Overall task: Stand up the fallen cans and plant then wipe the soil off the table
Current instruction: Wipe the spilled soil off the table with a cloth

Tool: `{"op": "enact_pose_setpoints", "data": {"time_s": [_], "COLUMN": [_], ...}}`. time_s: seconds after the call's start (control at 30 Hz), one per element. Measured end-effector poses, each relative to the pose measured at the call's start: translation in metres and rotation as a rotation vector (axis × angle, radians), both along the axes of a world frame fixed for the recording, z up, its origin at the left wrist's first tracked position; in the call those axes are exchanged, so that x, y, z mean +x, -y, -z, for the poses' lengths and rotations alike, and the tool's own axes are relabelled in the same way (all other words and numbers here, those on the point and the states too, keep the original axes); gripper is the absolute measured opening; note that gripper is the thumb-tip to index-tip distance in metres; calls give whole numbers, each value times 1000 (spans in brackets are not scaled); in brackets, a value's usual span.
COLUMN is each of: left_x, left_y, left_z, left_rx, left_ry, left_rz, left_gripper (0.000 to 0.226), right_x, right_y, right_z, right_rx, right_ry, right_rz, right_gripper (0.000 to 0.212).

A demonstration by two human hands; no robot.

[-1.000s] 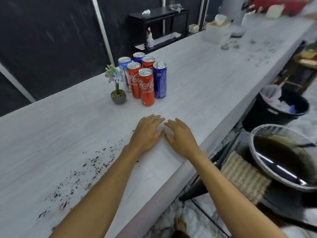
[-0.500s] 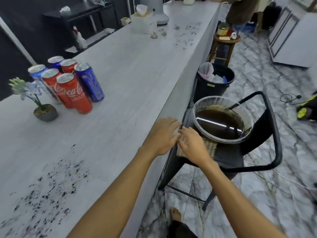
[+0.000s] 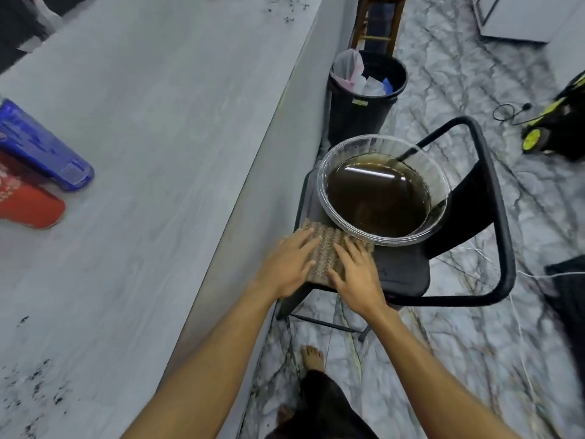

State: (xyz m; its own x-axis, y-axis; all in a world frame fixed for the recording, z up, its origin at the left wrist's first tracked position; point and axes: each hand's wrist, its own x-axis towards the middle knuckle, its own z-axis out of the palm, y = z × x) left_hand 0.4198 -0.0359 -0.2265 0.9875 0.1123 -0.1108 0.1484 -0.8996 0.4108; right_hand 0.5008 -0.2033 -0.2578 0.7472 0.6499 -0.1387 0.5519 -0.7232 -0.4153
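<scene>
A brown woven cloth (image 3: 326, 251) lies on the seat of a black chair (image 3: 402, 274) beside the table. My left hand (image 3: 286, 266) and my right hand (image 3: 356, 274) both rest flat on the cloth with fingers spread, not gripping it. Dark soil (image 3: 34, 384) is scattered on the grey table (image 3: 152, 128) at the lower left. Only the bottoms of a blue can (image 3: 44, 150) and a red can (image 3: 28, 204) show at the left edge, standing upright. The plant is out of view.
A clear glass bowl (image 3: 384, 188) of dark brown water sits on the chair just behind the cloth. A black bin (image 3: 364, 96) with plastic bags stands beyond it. More soil specks (image 3: 291, 11) lie far up the table. My bare foot (image 3: 313, 358) is on the marble floor.
My view swung right and down from the cans to the chair. Both hands left the tabletop, crossed its edge and came down onto the woven cloth.
</scene>
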Motion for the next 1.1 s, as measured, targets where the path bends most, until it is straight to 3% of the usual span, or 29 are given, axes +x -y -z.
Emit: {"op": "enact_pose_setpoints", "data": {"time_s": [0.2,0.63,1.1], "left_x": [13,3,-19], "left_y": [-6,9,26], "left_z": [29,40,15], "left_rx": [2,-172,-228], "left_ry": [-61,237,280], "left_rz": [72,-129,-288], "left_gripper": [59,32,27], "right_x": [3,1,-11], "right_y": [0,-3,-3], "right_z": [13,21,4], "right_rx": [-110,-21,254], "right_ry": [67,226,73], "right_rz": [-36,34,23], "right_gripper": [61,36,25]}}
